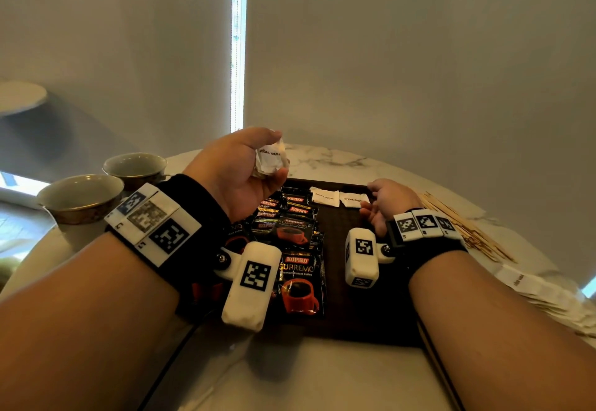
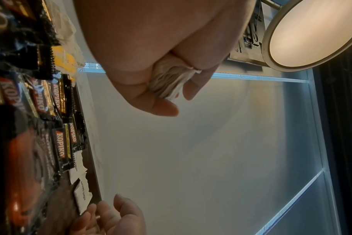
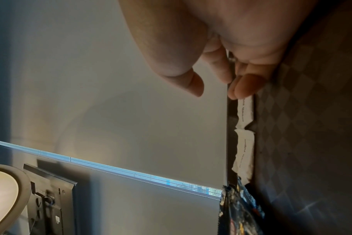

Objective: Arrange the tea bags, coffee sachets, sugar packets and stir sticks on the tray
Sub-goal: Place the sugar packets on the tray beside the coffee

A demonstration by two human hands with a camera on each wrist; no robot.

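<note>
My left hand [image 1: 280, 152] is raised above the tray's far left corner and grips a bundle of white brown-sugar packets [image 1: 267, 160]; the left wrist view shows their folded ends [image 2: 169, 82] between thumb and fingers. The dark woven tray [image 1: 342, 236] holds several black Kopiko coffee sachets [image 1: 295, 233] on its left half. Two sugar packets [image 1: 325, 197] [image 1: 353, 200] lie side by side along its far rim. My right hand [image 1: 369, 197] hovers low at the far right, fingers relaxed, fingertips [image 3: 239, 90] at the end of the nearer packet [image 3: 245, 109], holding nothing.
Wooden stir sticks [image 1: 464, 230] lie loose on the marble table right of the tray, with a heap of more sugar packets [image 1: 532, 285] nearer me. Two cups [image 1: 80, 197] [image 1: 135, 165] stand at the left. Yellow packets [image 2: 64, 60] lie past the sachets.
</note>
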